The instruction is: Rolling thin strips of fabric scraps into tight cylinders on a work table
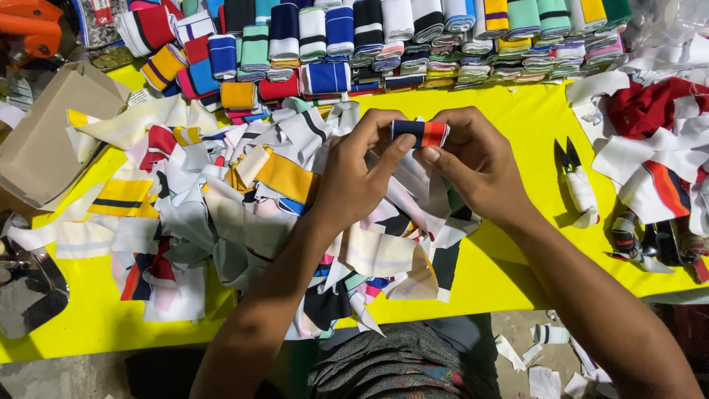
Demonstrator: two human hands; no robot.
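Both my hands hold one small folded strip of ribbed fabric [419,133], navy with red and white stripes, above a yellow table [509,118]. My left hand [354,174] pinches its left end between thumb and forefinger. My right hand [473,162] grips its right end from above. Below the hands lies a loose heap of cut fabric strips [244,207] in white, yellow, black and red.
Rows of folded striped fabric pieces [384,37] are stacked along the far edge. Thread snips with a wrapped handle [576,181] lie at the right, beside a pile of red and white scraps [657,140]. A cardboard box [44,133] sits at the left. Scraps lie on the floor [546,362].
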